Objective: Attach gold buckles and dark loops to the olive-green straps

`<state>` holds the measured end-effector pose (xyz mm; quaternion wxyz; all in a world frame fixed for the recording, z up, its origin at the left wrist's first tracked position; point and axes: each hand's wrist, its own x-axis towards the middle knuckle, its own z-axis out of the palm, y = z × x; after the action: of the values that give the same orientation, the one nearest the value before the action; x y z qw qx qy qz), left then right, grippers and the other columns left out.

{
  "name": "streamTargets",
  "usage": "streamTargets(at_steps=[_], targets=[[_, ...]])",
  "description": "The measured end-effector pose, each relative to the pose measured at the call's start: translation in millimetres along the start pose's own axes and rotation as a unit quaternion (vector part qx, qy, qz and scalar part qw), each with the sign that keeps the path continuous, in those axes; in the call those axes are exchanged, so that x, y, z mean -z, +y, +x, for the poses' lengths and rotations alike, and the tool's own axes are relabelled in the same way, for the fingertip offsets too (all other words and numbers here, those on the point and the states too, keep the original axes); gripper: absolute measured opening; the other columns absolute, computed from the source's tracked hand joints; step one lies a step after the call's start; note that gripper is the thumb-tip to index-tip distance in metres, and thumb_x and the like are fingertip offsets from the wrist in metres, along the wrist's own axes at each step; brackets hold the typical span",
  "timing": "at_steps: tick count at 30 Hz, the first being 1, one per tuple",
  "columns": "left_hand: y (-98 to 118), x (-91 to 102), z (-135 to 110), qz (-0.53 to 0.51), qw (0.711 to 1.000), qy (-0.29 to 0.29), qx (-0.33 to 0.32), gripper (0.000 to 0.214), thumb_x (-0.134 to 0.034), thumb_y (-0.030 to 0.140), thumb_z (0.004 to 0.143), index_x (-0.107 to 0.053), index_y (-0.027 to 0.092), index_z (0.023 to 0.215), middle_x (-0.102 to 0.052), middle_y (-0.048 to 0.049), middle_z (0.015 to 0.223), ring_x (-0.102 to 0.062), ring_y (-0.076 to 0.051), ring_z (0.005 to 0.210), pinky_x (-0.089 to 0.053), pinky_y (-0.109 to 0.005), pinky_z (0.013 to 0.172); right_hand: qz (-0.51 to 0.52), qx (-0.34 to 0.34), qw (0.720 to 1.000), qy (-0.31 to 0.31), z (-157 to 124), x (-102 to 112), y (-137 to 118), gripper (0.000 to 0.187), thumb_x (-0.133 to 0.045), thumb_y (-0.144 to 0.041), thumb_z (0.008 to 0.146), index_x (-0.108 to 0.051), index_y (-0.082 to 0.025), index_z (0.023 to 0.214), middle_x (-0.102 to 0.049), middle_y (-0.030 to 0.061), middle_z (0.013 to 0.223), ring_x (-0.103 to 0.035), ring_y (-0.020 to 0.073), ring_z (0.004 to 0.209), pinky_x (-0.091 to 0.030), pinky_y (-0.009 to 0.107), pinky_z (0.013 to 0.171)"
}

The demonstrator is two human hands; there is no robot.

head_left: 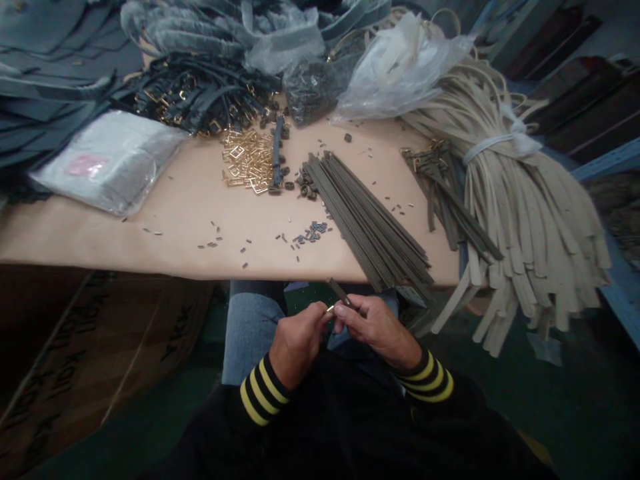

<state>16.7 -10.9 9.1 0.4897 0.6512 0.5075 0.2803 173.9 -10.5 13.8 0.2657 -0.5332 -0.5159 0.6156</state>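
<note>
Over my lap, just off the table's front edge, my left hand (pixel 299 335) pinches a small gold buckle (pixel 330 310). Close against it, my right hand (pixel 376 327) is closed on a dark olive strap (pixel 339 291), whose end sticks up past the fingers. Strap and buckle meet between my fingertips, but how they are joined is hidden. A bundle of matching olive straps (pixel 370 220) lies just beyond on the table, overhanging its edge. Gold buckles (pixel 247 160) form a loose pile farther back, with small strap loops (pixel 307 187) beside them.
Tiny dark metal pieces (pixel 313 231) are scattered across the tan tabletop (pixel 100 230). Beige straps (pixel 520 193), tied together, hang over the right edge near finished-looking buckled straps (pixel 445 180). Black buckled straps (pixel 195 93), a plastic-wrapped packet (pixel 110 160) and a clear bag (pixel 400 67) stand behind. Below left is a carton (pixel 100 347).
</note>
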Motion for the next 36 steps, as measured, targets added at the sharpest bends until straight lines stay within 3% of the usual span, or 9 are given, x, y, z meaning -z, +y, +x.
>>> streamTargets(at_steps=[3,7,9,12,15,18,21,27,36], targets=[[-3,-2.6,-2,0.085,0.994,-0.014,-0.062,0.018,-0.044,0.025,0.078,-0.06,0.018,0.073,-0.054,-0.0032,0.058,-0.049,-0.013,0.056,-0.039,-0.021,0.057,0.002,-0.009,1.0,0.003,1,-1,-1,0.032,-0.045,-0.04,0.078,-0.052,-0.013,0.063,-0.048,-0.0022,0.055,-0.036,0.0062,0.045,-0.028,0.019,0.044],[-5,-5.9,-3,0.096,0.992,-0.033,-0.07,0.017,-0.044,0.026,0.078,-0.06,0.018,0.078,-0.057,-0.0053,0.065,-0.052,-0.015,0.064,-0.041,-0.024,0.063,-0.014,-0.028,0.999,0.013,1,-2,-3,0.029,-0.046,-0.036,0.077,-0.048,-0.014,0.057,-0.043,-0.0035,0.05,-0.034,0.0064,0.044,-0.027,0.019,0.043],[-5,-7.2,-4,0.04,0.999,-0.018,-0.033,0.012,-0.048,0.027,0.076,-0.056,0.018,0.08,-0.057,-0.0039,0.067,-0.053,-0.014,0.063,-0.042,-0.024,0.062,-0.028,-0.036,0.999,0.017,1,-1,-4,0.028,-0.046,-0.034,0.076,-0.047,-0.015,0.056,-0.043,-0.0035,0.05,-0.034,0.0065,0.045,-0.027,0.019,0.044],[-5,-6.8,-3,-0.107,0.99,0.009,0.092,0.016,-0.046,0.033,0.078,-0.048,0.017,0.082,-0.054,0.0007,0.062,-0.051,-0.01,0.05,-0.043,-0.022,0.049,-0.051,-0.038,0.998,0.008,0,2,-7,0.027,-0.046,-0.032,0.076,-0.047,-0.015,0.054,-0.044,-0.0033,0.049,-0.037,0.0068,0.046,-0.029,0.019,0.046],[-3,-3.1,2,-0.267,0.943,-0.026,0.198,0.026,-0.047,0.04,0.075,-0.048,0.014,0.08,-0.052,0.0009,0.063,-0.049,-0.008,0.049,-0.041,-0.019,0.04,-0.07,-0.03,0.997,-0.005,0,4,-10,0.027,-0.046,-0.03,0.076,-0.047,-0.014,0.055,-0.045,-0.0033,0.049,-0.038,0.0069,0.047,-0.029,0.02,0.047],[-1,0.0,6,-0.368,0.893,-0.073,0.248,0.029,-0.057,0.038,0.068,-0.052,0.011,0.075,-0.052,0.0012,0.06,-0.047,-0.006,0.047,-0.039,-0.015,0.038,-0.091,-0.026,0.995,-0.016,-1,4,-13,0.025,-0.046,-0.028,0.076,-0.047,-0.014,0.055,-0.045,-0.0035,0.049,-0.039,0.0074,0.048,-0.03,0.02,0.049],[1,0.6,7,-0.403,0.871,-0.074,0.271,0.026,-0.063,0.034,0.064,-0.051,0.011,0.067,-0.05,0.0038,0.052,-0.042,-0.003,0.04,-0.035,-0.012,0.034,-0.111,-0.024,0.993,-0.028,-2,3,-14,0.026,-0.046,-0.029,0.077,-0.047,-0.015,0.056,-0.045,-0.0031,0.05,-0.041,0.0082,0.05,-0.031,0.021,0.05],[1,2.4,7,-0.436,0.851,-0.058,0.287,0.026,-0.065,0.032,0.062,-0.05,0.011,0.065,-0.052,0.0038,0.051,-0.041,-0.002,0.037,-0.032,-0.012,0.032,-0.016,-0.037,0.999,-0.016,-11,4,3,0.023,-0.031,-0.038,0.085,-0.04,-0.017,0.086,-0.05,-0.0024,0.065,-0.036,0.0067,0.046,-0.03,0.019,0.043],[-4,-1.1,5,-0.408,0.867,-0.044,0.282,0.025,-0.06,0.034,0.067,-0.049,0.012,0.066,-0.052,0.0037,0.052,-0.045,-0.003,0.038,-0.036,-0.012,0.034,-0.018,-0.037,0.998,-0.049,-18,8,14,0.025,-0.04,-0.038,0.082,-0.046,-0.014,0.081,-0.049,-0.002,0.061,-0.035,0.0058,0.046,-0.026,0.018,0.042]])
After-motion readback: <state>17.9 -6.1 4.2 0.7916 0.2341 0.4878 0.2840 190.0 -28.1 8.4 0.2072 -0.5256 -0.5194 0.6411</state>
